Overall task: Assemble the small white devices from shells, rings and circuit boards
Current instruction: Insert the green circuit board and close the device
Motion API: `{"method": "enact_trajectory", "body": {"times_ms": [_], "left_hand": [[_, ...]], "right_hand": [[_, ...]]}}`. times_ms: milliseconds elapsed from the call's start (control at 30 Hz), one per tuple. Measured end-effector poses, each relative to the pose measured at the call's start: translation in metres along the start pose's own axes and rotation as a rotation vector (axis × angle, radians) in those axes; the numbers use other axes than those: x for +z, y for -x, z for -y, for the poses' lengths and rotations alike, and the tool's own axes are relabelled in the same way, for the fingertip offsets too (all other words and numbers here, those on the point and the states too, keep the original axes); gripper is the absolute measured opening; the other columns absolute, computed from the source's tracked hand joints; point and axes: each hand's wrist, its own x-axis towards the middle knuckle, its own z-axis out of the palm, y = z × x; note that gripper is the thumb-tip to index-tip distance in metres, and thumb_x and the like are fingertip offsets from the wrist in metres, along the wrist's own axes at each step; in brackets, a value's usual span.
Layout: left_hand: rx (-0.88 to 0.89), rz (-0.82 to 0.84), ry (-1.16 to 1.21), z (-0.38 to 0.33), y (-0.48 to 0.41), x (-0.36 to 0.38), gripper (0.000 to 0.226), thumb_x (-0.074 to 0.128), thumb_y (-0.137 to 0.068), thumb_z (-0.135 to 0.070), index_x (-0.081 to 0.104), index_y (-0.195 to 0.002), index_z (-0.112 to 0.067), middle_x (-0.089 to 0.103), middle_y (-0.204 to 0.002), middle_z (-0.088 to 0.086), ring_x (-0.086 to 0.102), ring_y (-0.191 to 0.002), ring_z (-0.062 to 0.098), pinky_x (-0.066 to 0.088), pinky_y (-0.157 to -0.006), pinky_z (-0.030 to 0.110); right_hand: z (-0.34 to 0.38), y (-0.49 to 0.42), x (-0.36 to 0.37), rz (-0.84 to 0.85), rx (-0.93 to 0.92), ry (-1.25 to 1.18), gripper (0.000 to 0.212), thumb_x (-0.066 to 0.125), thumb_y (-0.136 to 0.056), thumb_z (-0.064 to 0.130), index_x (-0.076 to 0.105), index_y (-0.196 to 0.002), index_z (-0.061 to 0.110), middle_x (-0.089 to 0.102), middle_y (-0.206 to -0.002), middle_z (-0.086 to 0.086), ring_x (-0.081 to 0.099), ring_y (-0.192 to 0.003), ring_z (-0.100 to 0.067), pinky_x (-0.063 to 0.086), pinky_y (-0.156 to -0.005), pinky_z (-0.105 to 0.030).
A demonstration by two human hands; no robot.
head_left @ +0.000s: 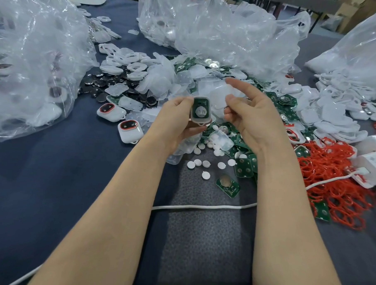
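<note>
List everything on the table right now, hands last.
bags: several, clear, far side
shells: heap, translucent white, centre
boards: many, green, centre-right
coin cells: pile, silver, left of centre
discs: scattered, white, near centre
rings: heap, red, right
finished devices: two, white with red rings, left
cable: one, white, near side
left hand: holds shell with board
right hand: holds a translucent shell

A white cable is laid across the blue cloth beneath the forearms; clear plastic bags are heaped beyond the hands.
</note>
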Motion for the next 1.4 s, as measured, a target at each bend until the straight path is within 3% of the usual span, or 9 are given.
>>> {"method": "enact_trajectory", "body": {"times_ms": [100,267,433,600,800,1000,1133,1267,1400], "left_hand": [[-0.011,-0.004,-0.013,0.000,-0.001,-0.001,0.022,0.041,-0.103,-0.022,0.058,-0.092,-0.013,0.069,-0.097,0.015,0.070,-0.073,0.020,0.060,-0.064,0.028],[-0.033,-0.004,-0.038,0.001,-0.002,-0.001,0.022,0.041,-0.103,-0.025,0.058,-0.097,-0.014,0.069,-0.097,0.014,0.069,-0.079,0.021,0.060,-0.066,0.029],[-0.032,0.006,-0.060,0.000,-0.001,0.000,0.023,0.040,-0.103,-0.025,0.057,-0.093,-0.015,0.066,-0.101,0.015,0.066,-0.082,0.022,0.061,-0.067,0.030],[-0.017,0.039,-0.066,0.000,0.001,0.000,0.022,0.040,-0.104,-0.019,0.058,-0.094,-0.014,0.062,-0.111,0.019,0.065,-0.081,0.021,0.061,-0.065,0.028],[-0.024,0.050,-0.079,0.000,0.001,0.000,0.021,0.040,-0.103,-0.018,0.059,-0.102,-0.010,0.062,-0.115,0.021,0.065,-0.085,0.023,0.060,-0.067,0.028],[0.021,0.137,-0.106,0.001,0.004,-0.002,0.019,0.054,-0.096,-0.008,0.059,-0.115,-0.008,0.068,-0.107,0.016,0.069,-0.089,0.020,0.059,-0.070,0.023],[0.061,0.175,-0.130,0.002,0.004,-0.001,0.030,0.054,-0.094,0.000,0.056,-0.123,-0.009,0.067,-0.109,0.022,0.068,-0.100,0.029,0.059,-0.081,0.030],[0.102,0.198,-0.170,0.004,0.006,0.001,0.027,0.050,-0.096,0.000,0.059,-0.106,-0.023,0.065,-0.112,0.022,0.065,-0.107,0.031,0.055,-0.091,0.036],[0.126,0.271,-0.153,0.004,0.006,-0.003,0.032,0.048,-0.097,0.002,0.060,-0.099,-0.028,0.066,-0.098,0.012,0.067,-0.091,0.020,0.058,-0.081,0.027]], "right_hand": [[-0.004,-0.001,0.003,0.002,-0.036,0.152,0.023,0.060,-0.091,0.004,0.054,-0.113,0.007,0.066,-0.070,0.002,0.059,-0.057,-0.006,0.051,-0.058,-0.018],[-0.006,-0.001,0.004,0.064,-0.118,0.268,0.013,0.062,-0.090,0.006,0.063,-0.092,0.019,0.066,-0.061,0.008,0.057,-0.054,-0.005,0.050,-0.056,-0.019],[-0.009,-0.001,0.009,0.097,-0.141,0.408,0.013,0.063,-0.089,0.006,0.065,-0.092,0.019,0.061,-0.077,-0.002,0.053,-0.052,0.000,0.045,-0.051,-0.014],[-0.013,-0.003,0.013,0.050,-0.162,0.538,0.012,0.063,-0.090,0.013,0.064,-0.089,0.025,0.055,-0.088,-0.003,0.052,-0.068,-0.016,0.053,-0.063,-0.029],[-0.017,-0.005,0.013,0.018,-0.182,0.569,0.009,0.062,-0.091,0.016,0.065,-0.095,0.024,0.057,-0.091,-0.002,0.051,-0.071,-0.015,0.052,-0.071,-0.035],[-0.019,-0.007,0.012,0.002,-0.186,0.565,0.009,0.060,-0.092,0.017,0.063,-0.097,0.025,0.059,-0.091,0.003,0.054,-0.070,-0.014,0.051,-0.066,-0.030],[-0.020,-0.007,0.012,-0.042,-0.155,0.495,0.011,0.061,-0.091,0.015,0.067,-0.094,0.023,0.063,-0.085,0.002,0.054,-0.069,-0.013,0.047,-0.061,-0.026],[-0.022,-0.007,0.014,-0.091,-0.143,0.403,0.011,0.060,-0.091,0.011,0.069,-0.092,0.018,0.064,-0.075,0.003,0.054,-0.053,-0.005,0.047,-0.053,-0.020],[-0.021,-0.008,0.008,-0.052,0.050,0.153,0.004,0.063,-0.091,0.011,0.065,-0.090,0.014,0.058,-0.069,-0.001,0.053,-0.047,-0.001,0.045,-0.050,-0.014]]}}
